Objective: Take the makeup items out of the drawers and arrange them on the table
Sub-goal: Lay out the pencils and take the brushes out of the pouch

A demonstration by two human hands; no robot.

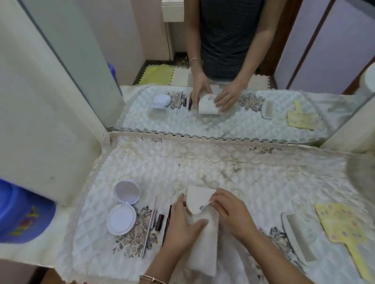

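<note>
A white fabric pouch [204, 237] with a snap flap lies in the middle of the quilted table cloth [259, 181]. My left hand [183, 225] grips its left side, thumb across the front. My right hand [230, 213] pinches the flap near the snap button. To the left lie an open white compact [123, 209] with its mirror lid up, a thin silver pencil [149, 227], a dark lipstick [159, 222] and a dark liner pencil [167, 220] partly under my left hand.
A white comb [298, 238] and a yellow hand mirror [340, 227] lie at the right. A wall mirror [221, 54] stands behind the table and reflects a person. A blue tub [15, 213] sits left of the table.
</note>
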